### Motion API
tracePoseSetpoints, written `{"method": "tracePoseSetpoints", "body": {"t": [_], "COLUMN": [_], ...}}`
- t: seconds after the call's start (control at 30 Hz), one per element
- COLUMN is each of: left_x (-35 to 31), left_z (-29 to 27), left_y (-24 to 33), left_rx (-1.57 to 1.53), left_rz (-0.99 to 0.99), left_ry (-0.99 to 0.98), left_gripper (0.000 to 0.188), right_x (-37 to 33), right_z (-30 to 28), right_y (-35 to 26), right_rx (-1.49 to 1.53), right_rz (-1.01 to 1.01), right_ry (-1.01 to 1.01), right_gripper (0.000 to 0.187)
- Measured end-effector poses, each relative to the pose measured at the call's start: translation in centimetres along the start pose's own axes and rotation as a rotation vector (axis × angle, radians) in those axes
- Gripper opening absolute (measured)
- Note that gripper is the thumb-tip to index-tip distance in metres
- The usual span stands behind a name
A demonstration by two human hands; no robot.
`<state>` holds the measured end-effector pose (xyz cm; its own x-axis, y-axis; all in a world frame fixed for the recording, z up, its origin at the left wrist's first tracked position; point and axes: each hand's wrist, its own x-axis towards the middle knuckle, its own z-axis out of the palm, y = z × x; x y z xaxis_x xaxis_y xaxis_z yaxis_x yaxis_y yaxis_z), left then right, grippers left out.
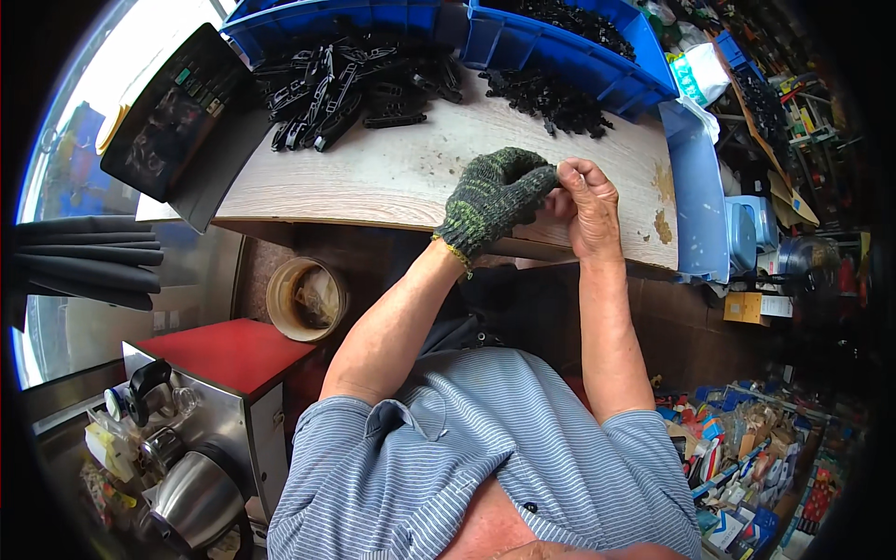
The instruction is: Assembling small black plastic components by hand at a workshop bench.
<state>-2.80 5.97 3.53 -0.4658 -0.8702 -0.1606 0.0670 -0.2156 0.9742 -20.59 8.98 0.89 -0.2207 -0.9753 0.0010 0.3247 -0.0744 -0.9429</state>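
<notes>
My left hand [493, 198], in a dark green and black knitted glove, is closed with its fingers curled. It meets my bare right hand [594, 210] above the front part of the pale wooden table [373, 177]. Thumb and fingers of the right hand are pinched together right by the glove's fingertips. Whatever sits between the hands is hidden or too small to make out. Beyond them lie a heap of long black plastic parts [341, 89], to the left, and a pile of small black parts [551, 101], to the right.
Two blue bins [579, 58] line the table's far edge, the right one holding small black pieces. A dark screen-like panel [173, 117] leans at the left. Below are a round bucket [308, 299] and a red-topped cabinet [224, 353]. Cluttered goods fill the right side.
</notes>
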Motion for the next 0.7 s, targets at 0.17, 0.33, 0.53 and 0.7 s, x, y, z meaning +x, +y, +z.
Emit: {"method": "tracePoseSetpoints", "body": {"t": [0.17,0.33,0.53,0.7], "left_x": [0.9,0.8,1.0,0.5], "left_z": [0.3,0.4,0.3,0.4], "left_y": [-0.8,-0.7,-2.4,-2.3], "left_rx": [-0.021,-0.051,-0.072,-0.079], "left_rz": [0.093,0.100,0.206,0.193], "left_ry": [0.074,0.128,0.202,0.197], "left_gripper": [0.031,0.027,0.023,0.021], "right_x": [0.2,-0.1,0.4,-0.2], "right_z": [-0.2,1.8,0.8,1.4], "right_y": [0.3,-1.1,-1.6,-1.3], "right_rx": [-0.035,-0.199,-0.323,-0.375], "right_rz": [0.043,0.040,0.151,0.105], "right_ry": [-0.029,0.035,-0.081,-0.080], "right_gripper": [0.013,0.030,0.034,0.036]}}
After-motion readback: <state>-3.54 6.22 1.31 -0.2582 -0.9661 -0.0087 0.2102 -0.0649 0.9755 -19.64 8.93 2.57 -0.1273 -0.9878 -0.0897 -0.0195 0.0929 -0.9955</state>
